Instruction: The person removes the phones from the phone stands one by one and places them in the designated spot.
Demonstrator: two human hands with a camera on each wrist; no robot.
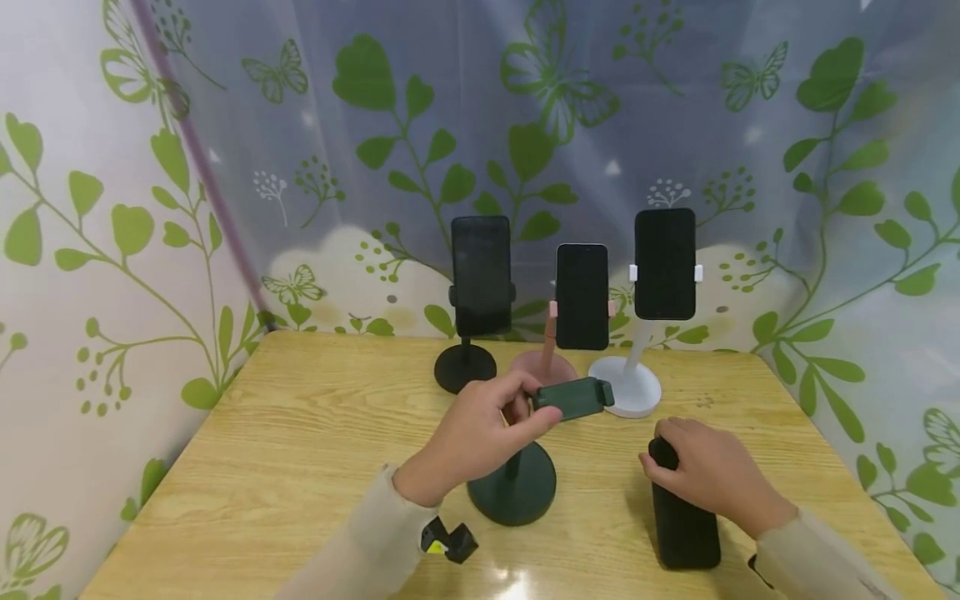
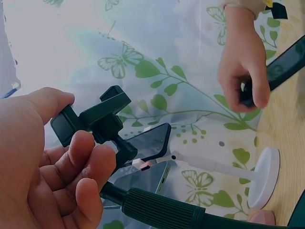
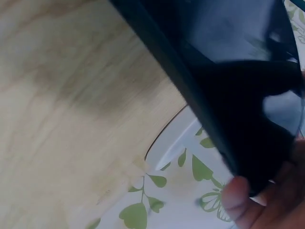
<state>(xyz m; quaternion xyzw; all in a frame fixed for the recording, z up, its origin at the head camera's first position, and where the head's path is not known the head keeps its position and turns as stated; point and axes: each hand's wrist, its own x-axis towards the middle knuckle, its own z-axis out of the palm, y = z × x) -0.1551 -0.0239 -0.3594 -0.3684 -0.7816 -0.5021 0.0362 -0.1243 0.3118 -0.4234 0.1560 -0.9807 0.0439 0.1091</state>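
A dark green phone stand stands on the table, its round base (image 1: pixel 517 496) below my left hand (image 1: pixel 476 433). That hand pinches one end of the stand's green phone clamp (image 1: pixel 576 398) between thumb and fingers; no phone sits in the clamp. In the left wrist view the clamp (image 2: pixel 105 112) tops a ribbed green stem (image 2: pixel 162 207). To the right, my right hand (image 1: pixel 708 468) grips the upper end of a black phone (image 1: pixel 688 537). Seen from the right wrist, the phone's glossy face (image 3: pixel 233 100) slants over the table, with fingertips (image 3: pixel 237 198) at its end.
Behind the green stand are a black stand (image 1: pixel 465 369), a pink stand (image 1: pixel 546 360) and a white stand (image 1: pixel 636 392), each holding a dark-screened phone upright. A leaf-patterned cloth (image 1: pixel 420 108) hangs behind the wooden table (image 1: pixel 315 408).
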